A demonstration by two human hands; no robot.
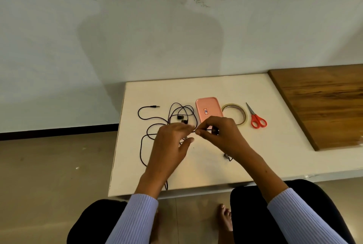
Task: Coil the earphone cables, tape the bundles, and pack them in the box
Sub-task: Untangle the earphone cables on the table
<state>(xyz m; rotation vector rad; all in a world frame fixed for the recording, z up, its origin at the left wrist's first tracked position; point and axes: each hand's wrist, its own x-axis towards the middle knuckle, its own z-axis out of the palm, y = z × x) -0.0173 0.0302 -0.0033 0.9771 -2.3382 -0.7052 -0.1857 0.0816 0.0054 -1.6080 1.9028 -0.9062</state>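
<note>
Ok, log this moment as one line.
stage: coiling start | right hand: pinches earphone cable | left hand: at cable, grip unclear | pink box: closed | tape roll, scissors: untouched

Matt white tabletop (255,157); grained brown wooden board (322,106); glossy pink plastic box (208,108); red plastic-handled metal scissors (256,117); ribbed lilac knit sleeves (135,222).
</note>
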